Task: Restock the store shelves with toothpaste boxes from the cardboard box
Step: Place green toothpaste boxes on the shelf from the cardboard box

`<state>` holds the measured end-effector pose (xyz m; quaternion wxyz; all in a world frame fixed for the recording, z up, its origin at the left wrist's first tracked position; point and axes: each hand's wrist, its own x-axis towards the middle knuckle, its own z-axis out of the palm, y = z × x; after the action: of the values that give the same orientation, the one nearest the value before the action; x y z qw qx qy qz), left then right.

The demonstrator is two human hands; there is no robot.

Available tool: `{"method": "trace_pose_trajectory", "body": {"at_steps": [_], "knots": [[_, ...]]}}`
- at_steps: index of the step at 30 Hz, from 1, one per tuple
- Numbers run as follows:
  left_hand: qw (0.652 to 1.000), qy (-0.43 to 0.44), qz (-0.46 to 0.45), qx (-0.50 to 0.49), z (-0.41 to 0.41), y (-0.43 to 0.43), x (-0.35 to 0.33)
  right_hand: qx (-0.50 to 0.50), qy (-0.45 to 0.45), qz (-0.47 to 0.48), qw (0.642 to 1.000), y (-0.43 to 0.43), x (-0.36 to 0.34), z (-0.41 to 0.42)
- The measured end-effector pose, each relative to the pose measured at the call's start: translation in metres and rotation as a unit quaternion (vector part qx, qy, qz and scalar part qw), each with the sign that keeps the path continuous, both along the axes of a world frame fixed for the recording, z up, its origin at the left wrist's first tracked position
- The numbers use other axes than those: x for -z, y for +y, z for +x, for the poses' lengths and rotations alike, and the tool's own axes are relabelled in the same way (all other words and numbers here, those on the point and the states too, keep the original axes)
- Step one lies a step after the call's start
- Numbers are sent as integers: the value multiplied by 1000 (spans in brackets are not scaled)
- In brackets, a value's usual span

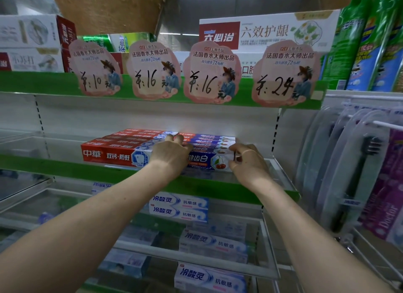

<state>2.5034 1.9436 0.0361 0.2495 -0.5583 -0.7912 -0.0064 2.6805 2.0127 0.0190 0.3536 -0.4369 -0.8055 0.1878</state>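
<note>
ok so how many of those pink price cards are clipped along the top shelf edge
4, in a row on the green shelf edge: the 10 card at left, the first 16 card, the second 16 card, the 24 card at right. None seems hidden.

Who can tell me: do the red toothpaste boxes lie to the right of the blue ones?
No, the red toothpaste boxes lie left of the blue toothpaste boxes, side by side on the same shelf.
</note>
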Motion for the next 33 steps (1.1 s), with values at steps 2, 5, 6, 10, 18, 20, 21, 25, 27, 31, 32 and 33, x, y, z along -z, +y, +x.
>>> {"method": "trace_pose_trajectory", "body": {"at_steps": [2, 5, 6, 10, 18, 20, 21, 25, 27, 31, 32, 33], "knots": [[1000, -10, 3, 18, -1, -3, -1, -5, -8, 0, 1000, -1, 0, 0], [999, -21, 9, 33, -2, -6, -1, -14, -10, -17, 1000, -1, -1, 1], [999, -23, 13, 37, -2, -7, -1, -15, -9, -17, 1000, 0, -1, 1], [997, -58, 37, 42, -3, -3, 0, -13, -10, -15, 1000, 2, -1, 0], [996, -63, 48, 42, -2, -5, 2, -21, 5, -6, 1000, 2, -3, 0], [997, -57, 45, 41, -1, -6, 3, -20, 13, -9, 1000, 2, -3, 1], [997, -53, 43, 42, -1, -6, 3, -21, 18, -10, 1000, 1, -2, 1], [997, -44, 37, 43, 1, -7, 2, -18, 21, -7, 1000, 2, -1, 0], [998, -39, 35, 39, 4, -6, 3, -17, 18, -7, 1000, 3, 0, 1], [999, -37, 32, 15, 8, -5, 4, -24, 19, -13, 999, 5, 1, 1], [999, -43, 32, -1, 8, -5, 5, -24, 20, -14, 999, 5, 1, 1], [998, -50, 32, -19, 7, -4, 5, -23, 22, -16, 999, 5, 1, 1]]}}
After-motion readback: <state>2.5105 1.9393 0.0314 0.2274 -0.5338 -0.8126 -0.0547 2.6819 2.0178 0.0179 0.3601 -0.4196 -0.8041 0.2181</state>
